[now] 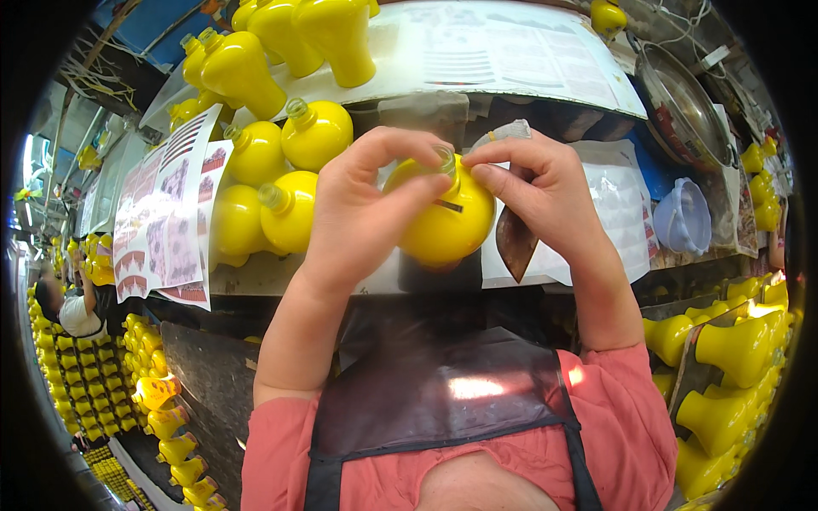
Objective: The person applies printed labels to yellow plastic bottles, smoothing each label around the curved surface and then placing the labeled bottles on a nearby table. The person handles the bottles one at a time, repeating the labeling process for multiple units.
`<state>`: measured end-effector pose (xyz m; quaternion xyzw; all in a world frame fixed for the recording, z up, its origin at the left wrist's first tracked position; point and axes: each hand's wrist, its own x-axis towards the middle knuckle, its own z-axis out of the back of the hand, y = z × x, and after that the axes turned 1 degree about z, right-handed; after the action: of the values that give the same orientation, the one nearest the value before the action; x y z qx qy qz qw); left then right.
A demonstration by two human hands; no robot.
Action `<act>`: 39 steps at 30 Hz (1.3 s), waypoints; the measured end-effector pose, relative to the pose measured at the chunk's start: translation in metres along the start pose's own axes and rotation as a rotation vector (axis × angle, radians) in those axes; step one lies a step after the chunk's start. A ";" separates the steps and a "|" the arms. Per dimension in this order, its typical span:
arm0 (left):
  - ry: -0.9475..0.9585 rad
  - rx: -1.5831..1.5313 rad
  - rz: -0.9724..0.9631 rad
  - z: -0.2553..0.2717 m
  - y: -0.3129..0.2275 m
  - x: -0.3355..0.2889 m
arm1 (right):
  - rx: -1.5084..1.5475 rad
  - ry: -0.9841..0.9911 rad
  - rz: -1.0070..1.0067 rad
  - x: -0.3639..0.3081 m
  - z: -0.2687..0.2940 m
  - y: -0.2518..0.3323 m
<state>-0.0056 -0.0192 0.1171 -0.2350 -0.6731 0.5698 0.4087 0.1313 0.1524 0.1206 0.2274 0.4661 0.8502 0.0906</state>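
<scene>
A glossy yellow bottle with a clear glass neck stands upright in front of me. On its shoulder lies a short dark strip. My left hand curls round the left side of the bottle, thumb and fingers closed at the neck. My right hand is at the neck's right side, thumb and forefinger pinched close to the glass. Tucked in that same hand is a flat brown pointed blade with a grey wrapped handle. Whatever the right fingertips pinch is too small to make out.
More yellow bottles crowd the bench to the left, beside printed decal sheets. Further sheets lie right of me, near a pale blue bucket. Racks of yellow bottles flank me. A co-worker is at far left.
</scene>
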 end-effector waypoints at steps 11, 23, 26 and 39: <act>0.032 -0.072 0.104 0.017 0.008 0.002 | -0.243 -0.043 0.352 0.026 -0.005 -0.010; 0.130 0.194 -0.007 0.031 0.005 0.020 | 0.038 -0.004 0.098 0.026 -0.011 -0.007; 0.137 0.201 -0.003 0.030 0.004 0.022 | 0.065 -0.001 0.015 0.022 -0.010 -0.005; 0.105 0.233 0.036 0.023 0.002 0.023 | -0.187 -0.203 0.136 -0.001 -0.028 0.014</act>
<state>-0.0372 -0.0134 0.1212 -0.2276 -0.5756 0.6383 0.4577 0.1200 0.1236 0.1187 0.3336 0.3569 0.8668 0.1003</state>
